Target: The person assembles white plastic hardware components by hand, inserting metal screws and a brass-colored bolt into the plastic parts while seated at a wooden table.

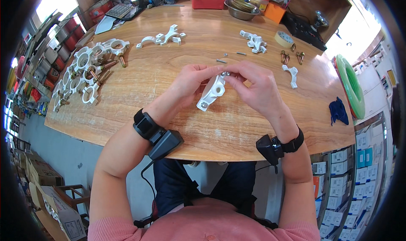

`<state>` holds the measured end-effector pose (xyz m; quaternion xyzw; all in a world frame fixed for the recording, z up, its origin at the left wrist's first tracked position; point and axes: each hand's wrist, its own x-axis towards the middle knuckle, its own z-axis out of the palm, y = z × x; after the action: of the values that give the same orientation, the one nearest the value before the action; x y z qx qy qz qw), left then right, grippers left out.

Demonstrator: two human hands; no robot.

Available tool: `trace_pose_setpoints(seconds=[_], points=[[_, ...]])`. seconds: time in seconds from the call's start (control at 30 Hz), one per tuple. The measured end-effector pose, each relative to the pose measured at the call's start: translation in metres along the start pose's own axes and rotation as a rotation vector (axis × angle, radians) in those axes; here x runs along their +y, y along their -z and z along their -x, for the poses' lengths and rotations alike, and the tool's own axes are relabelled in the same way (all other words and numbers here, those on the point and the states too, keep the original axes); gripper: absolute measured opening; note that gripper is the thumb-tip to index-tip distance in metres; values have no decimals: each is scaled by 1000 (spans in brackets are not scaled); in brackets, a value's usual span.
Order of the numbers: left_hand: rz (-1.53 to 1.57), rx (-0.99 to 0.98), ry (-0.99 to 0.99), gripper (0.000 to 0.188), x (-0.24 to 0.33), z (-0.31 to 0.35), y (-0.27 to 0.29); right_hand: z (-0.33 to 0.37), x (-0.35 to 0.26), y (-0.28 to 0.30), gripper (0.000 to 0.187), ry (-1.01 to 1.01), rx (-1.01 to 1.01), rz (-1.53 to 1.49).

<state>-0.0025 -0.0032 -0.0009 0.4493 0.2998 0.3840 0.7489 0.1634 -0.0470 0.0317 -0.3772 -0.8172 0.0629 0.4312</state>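
Observation:
Over the middle of the table, my left hand grips a white pipe clamp by its upper end. The clamp is tilted, its lower end toward me, with a metal screw seated there. My right hand pinches a small shiny screw or nut at the clamp's upper end; its exact kind is partly hidden by the fingers. Just beyond my hands lie a short metal screw, another screw and a small nut.
A pile of white clamps with brass-coloured bolts covers the left side. Loose clamp halves lie farther back, more at right. Near them are anchor bolts, a tape roll, a single half and blue cloth.

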Motion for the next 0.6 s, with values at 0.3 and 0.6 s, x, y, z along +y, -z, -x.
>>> trace_pose_setpoints(seconds=[0.3,0.6], points=[[-26,3,-9,23,3,2,-5,1,3,3,11,30,-10,70],[-18,-79,-13,18,4,4,-4,0,3,6,13,35,-30,76]])
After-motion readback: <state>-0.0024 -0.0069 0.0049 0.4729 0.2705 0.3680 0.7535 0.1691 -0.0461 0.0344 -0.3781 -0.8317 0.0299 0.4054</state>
